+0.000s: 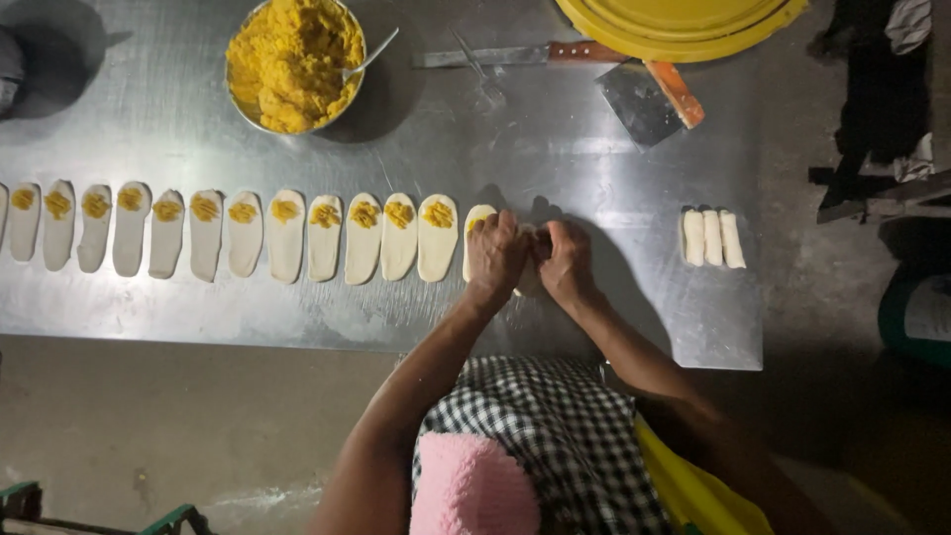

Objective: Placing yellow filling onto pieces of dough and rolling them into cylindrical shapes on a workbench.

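A dough piece (532, 272) is pinched between the left hand (495, 256) and the right hand (567, 260), both curled closed on it, just right of the last filled dough oval (476, 226). Its long axis cannot be told. Three finished rolls (712, 238) lie further right, nearer the right hand.

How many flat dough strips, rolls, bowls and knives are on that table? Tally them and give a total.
Flat dough strips, fully shown: 12
Rolls: 3
Bowl: 1
Knife: 1
Total: 17
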